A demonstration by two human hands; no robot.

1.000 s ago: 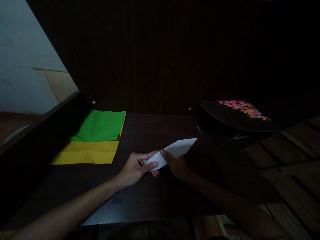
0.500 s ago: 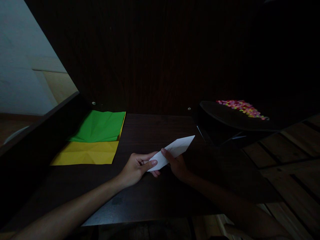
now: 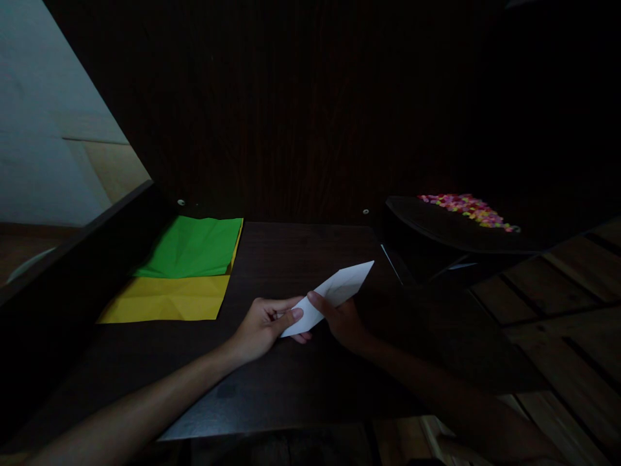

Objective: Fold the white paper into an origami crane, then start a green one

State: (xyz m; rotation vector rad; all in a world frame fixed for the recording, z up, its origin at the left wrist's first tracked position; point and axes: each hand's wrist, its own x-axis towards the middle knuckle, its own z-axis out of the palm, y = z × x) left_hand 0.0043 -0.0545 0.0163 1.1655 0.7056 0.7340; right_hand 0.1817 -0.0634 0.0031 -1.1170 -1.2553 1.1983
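A folded white paper (image 3: 339, 289), long and pointed, is held just above the dark table (image 3: 291, 382) at its middle. My left hand (image 3: 264, 327) pinches the paper's near end between thumb and fingers. My right hand (image 3: 342, 321) grips the paper a little farther along, thumb on top. The paper's far tip points up and to the right.
A green sheet (image 3: 196, 246) lies over a yellow sheet (image 3: 167, 299) at the table's left rear. A dark tray (image 3: 436, 226) with several small colourful pieces (image 3: 468, 209) stands at the right. A dark panel rises behind the table; wooden slats lie to the right.
The white paper and both hands have shifted slightly left and toward me. The grip on the paper is unchanged.
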